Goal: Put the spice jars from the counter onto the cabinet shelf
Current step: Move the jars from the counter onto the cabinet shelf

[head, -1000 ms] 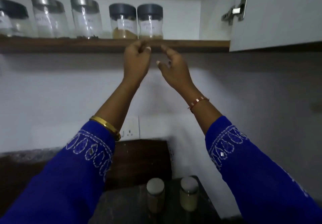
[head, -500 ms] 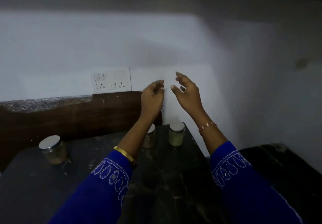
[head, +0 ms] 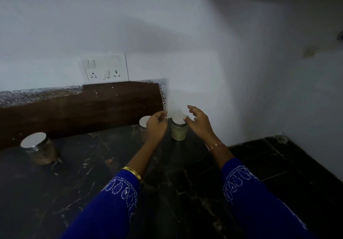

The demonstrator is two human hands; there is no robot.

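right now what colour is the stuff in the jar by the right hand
Pale yellowish green, in the jar beside the right hand; head view.

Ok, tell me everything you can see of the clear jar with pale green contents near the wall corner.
The clear jar with pale green contents is a short, round, glass-looking jar with a flat silvery lid, closed. It stands upright on the dark marbled counter, close to the white wall, right of a similar jar that the left hand partly hides. The open right hand is at its lid; actual contact is unclear. No label is visible.
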